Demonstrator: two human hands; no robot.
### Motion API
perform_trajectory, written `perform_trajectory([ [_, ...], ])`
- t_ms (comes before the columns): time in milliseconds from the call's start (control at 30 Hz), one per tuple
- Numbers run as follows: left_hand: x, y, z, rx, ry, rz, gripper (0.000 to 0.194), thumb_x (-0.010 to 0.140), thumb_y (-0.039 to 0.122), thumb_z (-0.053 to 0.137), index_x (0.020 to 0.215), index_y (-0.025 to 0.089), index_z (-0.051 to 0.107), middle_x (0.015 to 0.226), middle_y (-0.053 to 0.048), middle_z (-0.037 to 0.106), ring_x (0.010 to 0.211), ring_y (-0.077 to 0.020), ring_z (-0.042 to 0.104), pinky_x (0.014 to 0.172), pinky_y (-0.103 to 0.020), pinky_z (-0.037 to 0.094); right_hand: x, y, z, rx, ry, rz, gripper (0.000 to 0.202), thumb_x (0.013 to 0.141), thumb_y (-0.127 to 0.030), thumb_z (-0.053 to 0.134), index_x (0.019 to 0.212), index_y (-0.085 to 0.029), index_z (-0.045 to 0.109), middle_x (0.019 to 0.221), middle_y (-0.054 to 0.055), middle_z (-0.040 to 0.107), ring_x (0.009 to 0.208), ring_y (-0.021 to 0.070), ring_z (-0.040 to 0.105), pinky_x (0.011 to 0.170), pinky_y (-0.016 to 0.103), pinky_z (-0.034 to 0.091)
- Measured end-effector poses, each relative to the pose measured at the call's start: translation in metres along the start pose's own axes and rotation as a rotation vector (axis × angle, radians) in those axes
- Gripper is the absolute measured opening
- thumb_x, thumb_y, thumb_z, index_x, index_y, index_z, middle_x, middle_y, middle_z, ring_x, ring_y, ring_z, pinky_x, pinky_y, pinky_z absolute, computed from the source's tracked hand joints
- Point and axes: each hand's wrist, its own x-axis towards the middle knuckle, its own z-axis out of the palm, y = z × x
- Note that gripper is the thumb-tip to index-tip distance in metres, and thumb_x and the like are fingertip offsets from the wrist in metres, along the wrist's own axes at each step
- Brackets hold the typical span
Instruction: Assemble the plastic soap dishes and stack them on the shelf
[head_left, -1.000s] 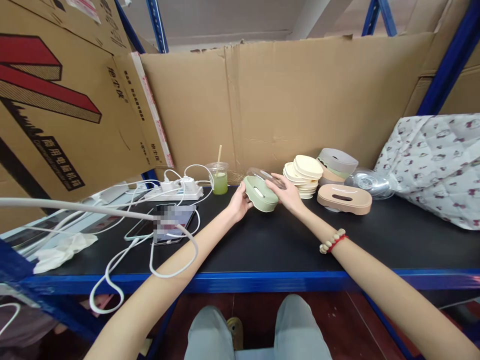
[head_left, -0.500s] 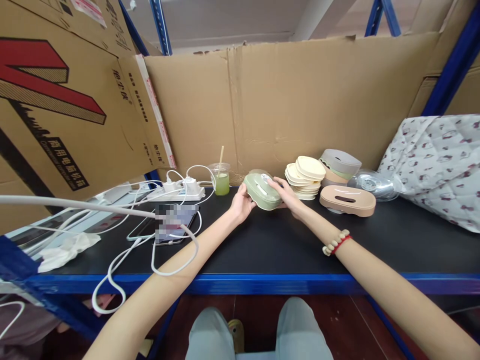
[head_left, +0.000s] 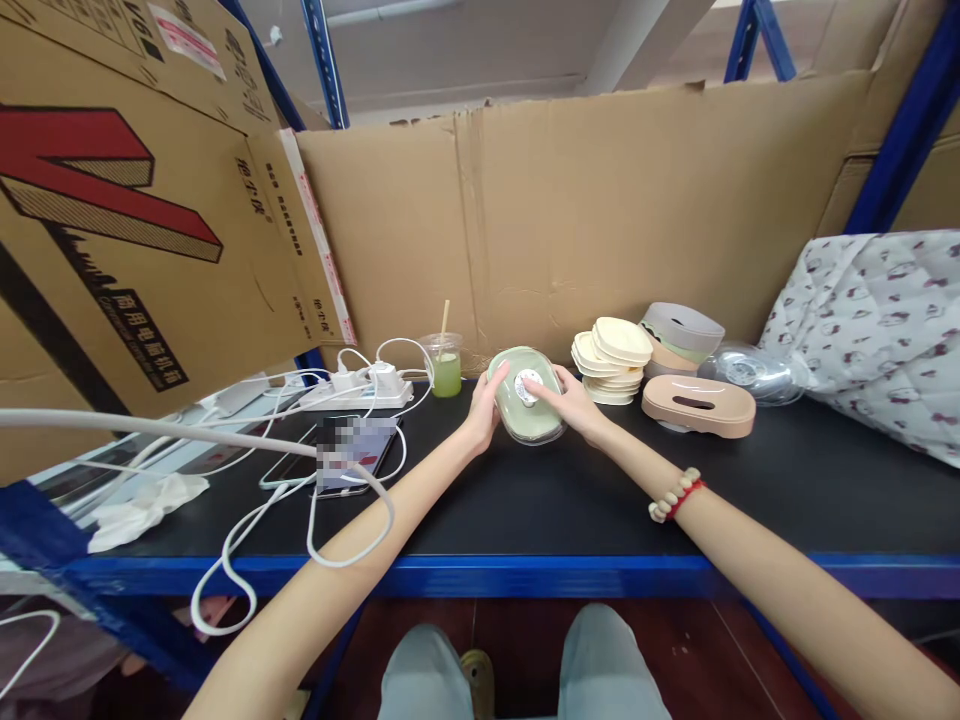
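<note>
Pale green box (head_left: 529, 408), black shelf (head_left: 525, 490)

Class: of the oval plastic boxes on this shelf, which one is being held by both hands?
The green box, under a clear lid, between the left hand and right hand. The tan box lies untouched.

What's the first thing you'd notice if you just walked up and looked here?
Both hands meet at a green oval box in the middle of the black shelf: the left hand grips its side, the right hand touches its clear lid. Right of it stands a stack of cream lids; to the left, white cables tangle around a phone.
</note>
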Motion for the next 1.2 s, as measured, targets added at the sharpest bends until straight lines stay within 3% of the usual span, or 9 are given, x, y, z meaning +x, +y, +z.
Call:
perform_trajectory([
  [167,0.002,-0.002,-0.002,0.025,-0.022,0.050,0.032,0.070,0.038,0.066,0.093,0.017,0.061,0.095,-0.005,0.068,0.097,-0.0225,0.062,0.085,-0.033,0.048,0.000,-0.002,-0.001,-0.037,0.016,-0.045,0.057,0.063,-0.043,0.070,0.110,-0.016,0.055,0.113,0.004,0.060,0.096,0.0102,0.059,0.086,0.023,0.048],
  [300,0.005,-0.005,-0.002,-0.003,-0.021,0.073,0.029,0.072,0.038,0.062,0.090,0.016,0.062,0.096,-0.005,0.068,0.103,-0.0223,0.059,0.090,-0.032,0.044,0.001,0.000,-0.001,-0.028,-0.016,-0.017,0.050,0.074,-0.056,0.054,0.105,-0.017,0.058,0.109,0.003,0.061,0.095,0.0105,0.058,0.085,0.022,0.047],
  [433,0.008,-0.008,-0.003,-0.028,-0.037,0.094,0.029,0.074,0.038,0.059,0.092,0.015,0.063,0.104,-0.005,0.066,0.110,-0.0215,0.055,0.095,-0.031,0.040,0.002,0.001,-0.002,-0.023,-0.017,-0.014,0.049,0.078,-0.059,0.047,0.101,-0.018,0.061,0.108,0.002,0.062,0.095,0.0107,0.058,0.087,0.022,0.046],
  [767,0.004,-0.004,-0.002,0.093,0.005,0.162,0.035,0.071,0.042,0.067,0.093,0.017,0.062,0.102,-0.006,0.066,0.105,-0.0225,0.057,0.091,-0.032,0.043,0.006,-0.001,-0.003,0.084,-0.016,-0.126,0.066,0.061,-0.071,0.055,0.093,-0.014,0.064,0.099,0.003,0.065,0.093,0.0116,0.059,0.084,0.021,0.048],
  [967,-0.003,-0.001,0.001,0.211,-0.017,0.182,0.039,0.061,0.025,0.077,0.094,0.016,0.059,0.101,-0.007,0.065,0.102,-0.0222,0.058,0.090,-0.030,0.044,0.006,-0.001,-0.005,0.114,-0.028,-0.126,0.060,0.065,-0.062,0.059,0.102,-0.016,0.064,0.103,0.004,0.064,0.095,0.0113,0.061,0.087,0.022,0.049],
  [1067,-0.005,0.000,0.002,0.241,0.008,0.220,0.036,0.059,0.024,0.078,0.089,0.017,0.059,0.099,-0.007,0.065,0.100,-0.0219,0.059,0.088,-0.030,0.044,0.010,0.003,-0.008,0.106,-0.071,-0.148,0.061,0.065,-0.063,0.059,0.105,-0.017,0.061,0.105,0.004,0.064,0.095,0.0113,0.061,0.085,0.023,0.050],
  [1200,-0.008,0.003,0.000,0.333,-0.005,0.365,0.046,0.045,0.018,0.084,0.084,0.020,0.058,0.091,-0.004,0.064,0.100,-0.0221,0.058,0.088,-0.028,0.042,0.015,0.006,-0.015,0.100,-0.199,-0.203,0.070,0.051,-0.060,0.070,0.105,-0.018,0.055,0.107,0.004,0.063,0.095,0.0105,0.061,0.085,0.023,0.050],
])
